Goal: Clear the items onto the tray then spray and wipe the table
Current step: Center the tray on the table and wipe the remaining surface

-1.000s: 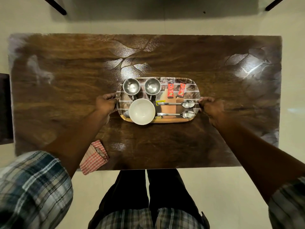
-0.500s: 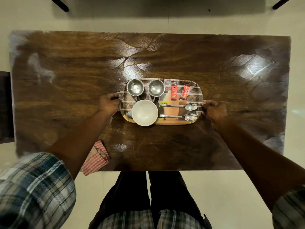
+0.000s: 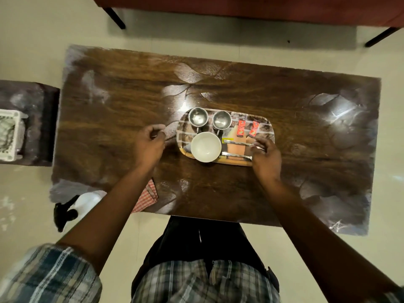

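Note:
A patterned tray [image 3: 268, 125] lies near the middle of the brown table [image 3: 109, 106]. It holds two steel cups [image 3: 198, 117] [image 3: 221, 120], a white bowl [image 3: 206, 146], two red sachets [image 3: 241, 127] [image 3: 253, 129] and two spoons [image 3: 235, 142] [image 3: 236, 155]. My left hand [image 3: 148, 143] hovers a little left of the tray, apart from it, fingers loosely curled and empty. My right hand [image 3: 265, 157] is over the tray's near right corner. Its fingers are spread above the spoon ends and hide them.
A red checked cloth [image 3: 147, 199] lies at the near table edge, partly under my left forearm. A white spray bottle [image 3: 86, 203] with a black trigger sits by the near left corner. A dark stool with a white box [image 3: 8, 138] stands left of the table.
Both hands have let go of the tray ends. The left drew away to the left and the right slid in over the spoons. The view shifted, revealing the spray bottle and stool.

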The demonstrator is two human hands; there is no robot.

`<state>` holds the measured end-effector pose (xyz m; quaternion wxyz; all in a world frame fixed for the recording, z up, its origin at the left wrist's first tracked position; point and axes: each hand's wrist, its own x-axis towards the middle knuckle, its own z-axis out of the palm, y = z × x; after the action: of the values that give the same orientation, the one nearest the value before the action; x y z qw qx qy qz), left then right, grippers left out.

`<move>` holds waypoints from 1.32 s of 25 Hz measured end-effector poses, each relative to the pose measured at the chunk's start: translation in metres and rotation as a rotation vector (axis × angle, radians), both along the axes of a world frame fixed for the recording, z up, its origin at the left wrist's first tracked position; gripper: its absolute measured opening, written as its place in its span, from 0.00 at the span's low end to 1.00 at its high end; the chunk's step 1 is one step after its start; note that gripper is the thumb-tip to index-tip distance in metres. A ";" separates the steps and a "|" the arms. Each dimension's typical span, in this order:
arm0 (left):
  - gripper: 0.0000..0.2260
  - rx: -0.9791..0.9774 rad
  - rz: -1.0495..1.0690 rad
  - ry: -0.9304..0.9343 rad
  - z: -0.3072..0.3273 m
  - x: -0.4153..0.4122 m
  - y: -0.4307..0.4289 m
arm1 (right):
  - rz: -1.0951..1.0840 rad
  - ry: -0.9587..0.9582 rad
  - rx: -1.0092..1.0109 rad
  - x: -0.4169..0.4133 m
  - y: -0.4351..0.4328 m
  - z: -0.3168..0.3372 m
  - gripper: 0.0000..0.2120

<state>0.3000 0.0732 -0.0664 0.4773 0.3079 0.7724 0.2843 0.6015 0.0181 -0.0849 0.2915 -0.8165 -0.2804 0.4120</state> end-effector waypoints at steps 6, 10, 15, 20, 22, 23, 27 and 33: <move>0.08 0.186 -0.042 0.018 0.113 -0.020 -0.065 | 0.285 0.107 0.137 -0.091 -0.011 0.082 0.15; 0.08 0.248 -0.029 0.047 0.160 -0.071 -0.097 | 0.453 0.158 0.210 -0.152 -0.025 0.121 0.14; 0.08 0.316 0.056 0.068 0.189 -0.174 -0.119 | 0.616 0.193 0.244 -0.243 -0.045 0.143 0.14; 0.09 0.378 -0.033 0.026 0.182 -0.275 -0.131 | 0.645 0.170 0.265 -0.345 -0.067 0.146 0.14; 0.10 0.360 -0.073 -0.015 0.170 -0.310 -0.136 | 0.619 0.165 0.274 -0.380 -0.075 0.139 0.14; 0.10 0.360 -0.104 -0.027 0.162 -0.324 -0.139 | 0.609 0.143 0.278 -0.392 -0.079 0.134 0.14; 0.20 0.188 -0.263 -0.012 0.110 -0.372 -0.145 | 0.656 0.038 0.220 -0.426 -0.086 0.101 0.16; 0.38 0.182 -0.914 0.141 -0.001 -0.391 -0.186 | 0.823 -0.238 -0.007 -0.414 -0.112 0.019 0.23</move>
<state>-0.0913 -0.1128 -0.0674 0.4711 0.6757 0.5598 0.0900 0.1879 -0.0942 -0.0663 0.0658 -0.6795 -0.6129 0.3979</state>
